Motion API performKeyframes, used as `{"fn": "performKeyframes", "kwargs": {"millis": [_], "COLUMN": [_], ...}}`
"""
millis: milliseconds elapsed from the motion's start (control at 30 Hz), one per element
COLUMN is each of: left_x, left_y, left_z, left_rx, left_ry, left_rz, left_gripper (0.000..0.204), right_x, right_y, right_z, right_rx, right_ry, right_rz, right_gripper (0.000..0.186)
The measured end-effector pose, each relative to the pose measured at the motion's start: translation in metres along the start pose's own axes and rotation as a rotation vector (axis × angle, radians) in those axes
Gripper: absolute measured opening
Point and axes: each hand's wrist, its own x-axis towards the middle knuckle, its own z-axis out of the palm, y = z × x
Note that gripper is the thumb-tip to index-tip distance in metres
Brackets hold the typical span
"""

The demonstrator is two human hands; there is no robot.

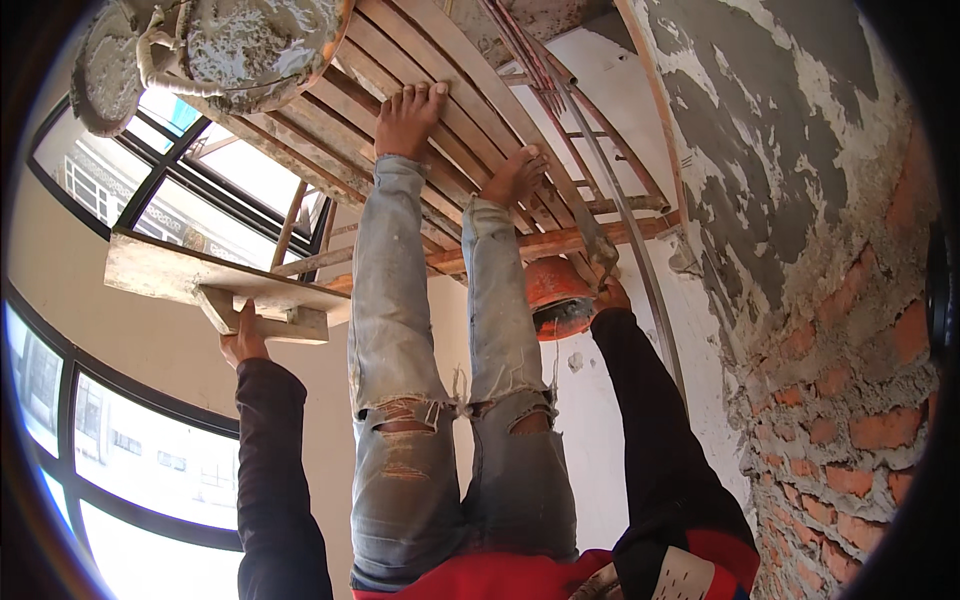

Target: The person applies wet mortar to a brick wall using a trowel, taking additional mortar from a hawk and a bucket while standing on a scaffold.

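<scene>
My left hand point(243, 338) is closed round the wooden handle under a flat, mortar-stained board point(205, 268), held out at the left. My right hand point(610, 297) is closed on a grey, mortar-coated tool point(600, 255) at the right end of the planks; its exact shape is hard to make out. Just beside that hand is an orange rounded object point(555, 290) with a dark hollow, possibly a helmet or small bucket. My bare feet rest on a wooden slatted platform point(455, 130), with my ripped jeans below.
A large container of wet mortar point(255, 55) sits at the upper left of the platform. Rusty poles point(640, 175) and a long metal bar point(650, 290) run along the right. A partly plastered brick wall point(850, 420) is at right, dark-framed windows point(140, 440) at left.
</scene>
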Motion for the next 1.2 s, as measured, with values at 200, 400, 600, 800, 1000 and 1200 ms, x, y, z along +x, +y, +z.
{"fn": "performKeyframes", "kwargs": {"millis": [200,400,600,800,1000,1200], "left_x": [-0.007,-0.018,-0.013,-0.011,-0.014,-0.017], "left_y": [-0.009,-0.01,-0.003,0.016,0.028,0.034], "left_z": [-0.01,-0.002,-0.01,0.009,0.007,-0.017], "left_rx": [0.025,0.029,-0.035,0.009,0.117,0.042], "left_ry": [0.034,0.021,0.03,0.066,0.076,0.036], "left_rz": [-0.135,-0.014,0.057,0.078,-0.012,-0.003], "left_gripper": [0.051,0.048,0.046,0.044,0.052,0.051], "right_x": [-0.013,-0.095,-0.218,-0.279,-0.237,-0.185], "right_y": [0.019,0.058,0.02,-0.004,-0.062,-0.164], "right_z": [0.012,0.025,0.052,0.001,-0.011,-0.048], "right_rx": [-0.161,-0.176,-0.025,0.255,0.499,-0.006], "right_ry": [-0.073,-0.285,-0.1,-0.022,0.055,-0.021], "right_rz": [0.238,0.392,0.449,0.413,0.32,0.269], "right_gripper": [0.038,0.027,0.044,0.041,0.023,0.034]}}
